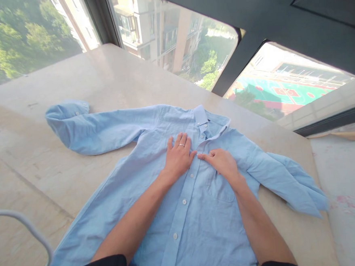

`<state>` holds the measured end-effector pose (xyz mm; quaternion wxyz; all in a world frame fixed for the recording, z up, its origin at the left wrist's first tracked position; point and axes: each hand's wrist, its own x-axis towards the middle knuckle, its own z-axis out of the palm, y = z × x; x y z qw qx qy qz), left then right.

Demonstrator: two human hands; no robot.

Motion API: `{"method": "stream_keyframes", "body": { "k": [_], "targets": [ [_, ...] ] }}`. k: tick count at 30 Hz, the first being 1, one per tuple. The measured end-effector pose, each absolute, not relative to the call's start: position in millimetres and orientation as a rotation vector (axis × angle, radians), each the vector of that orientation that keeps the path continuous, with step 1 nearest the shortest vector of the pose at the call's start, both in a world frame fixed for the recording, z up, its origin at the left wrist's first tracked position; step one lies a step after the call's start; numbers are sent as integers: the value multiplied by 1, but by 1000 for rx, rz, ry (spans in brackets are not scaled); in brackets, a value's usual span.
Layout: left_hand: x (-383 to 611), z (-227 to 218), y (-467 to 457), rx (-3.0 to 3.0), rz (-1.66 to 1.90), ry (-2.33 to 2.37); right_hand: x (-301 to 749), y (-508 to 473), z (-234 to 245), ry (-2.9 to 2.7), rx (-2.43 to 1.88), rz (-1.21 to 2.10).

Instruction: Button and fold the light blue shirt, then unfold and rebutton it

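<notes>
A light blue button-up shirt (159, 215) lies front side up with its sleeves spread to both sides. My left hand (179, 153), with a ring on one finger, rests flat on the chest beside the button placket (184, 201). On the other side of the placket, my right hand (223, 162) has its fingers curled in, with the thumb and forefinger at the placket's edge above the chest pocket (219, 189). Its fingertips look pinched on the cloth. The collar (201, 116) lies just beyond both hands. White buttons run down the front.
The shirt lies on a pale stone ledge (107, 81) below windows with dark frames (228, 72). A white cable or tube (29, 228) curves in at the lower left. At the right is a pale flower-patterned surface (348, 186).
</notes>
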<state>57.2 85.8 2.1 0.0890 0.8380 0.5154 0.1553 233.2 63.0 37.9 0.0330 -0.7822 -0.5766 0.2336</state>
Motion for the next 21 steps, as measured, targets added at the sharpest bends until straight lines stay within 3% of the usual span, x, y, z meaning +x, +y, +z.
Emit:
{"method": "stream_keyframes", "body": {
  "k": [12, 14, 21],
  "targets": [
    [53, 1, 86, 2552, 504, 1419, 246, 69, 31, -1525, -2158, 1113],
    [53, -1, 84, 2566, 505, 1409, 245, 65, 31, -1530, -2150, 1018],
    [60, 17, 95, 2548, 443, 1467, 256, 54, 19, -1940, -1881, 199]
  ]
}}
